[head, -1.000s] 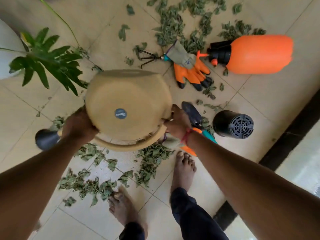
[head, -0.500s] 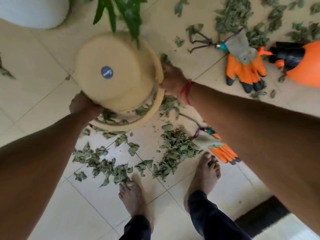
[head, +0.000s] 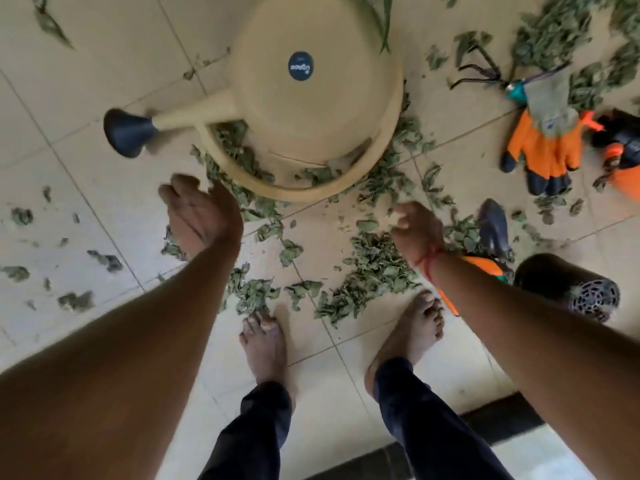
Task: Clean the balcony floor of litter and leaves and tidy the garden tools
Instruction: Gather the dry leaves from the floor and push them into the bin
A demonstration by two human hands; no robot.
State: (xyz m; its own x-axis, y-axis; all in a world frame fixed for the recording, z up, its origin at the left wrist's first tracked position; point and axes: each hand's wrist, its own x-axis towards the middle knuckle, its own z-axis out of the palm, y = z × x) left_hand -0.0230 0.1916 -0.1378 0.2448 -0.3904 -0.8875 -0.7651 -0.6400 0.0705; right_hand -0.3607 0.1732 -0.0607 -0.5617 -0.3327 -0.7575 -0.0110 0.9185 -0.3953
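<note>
Soft, even daylight, fairly bright. No hard shadows or glare on the floor [head: 86, 161]. Motion blur smears the left hand [head: 204, 216], the right hand [head: 417, 226] and the leaves [head: 74, 301] near the left edge. Wide-angle bend: tile lines curve, forearms balloon at bottom corners.
</note>
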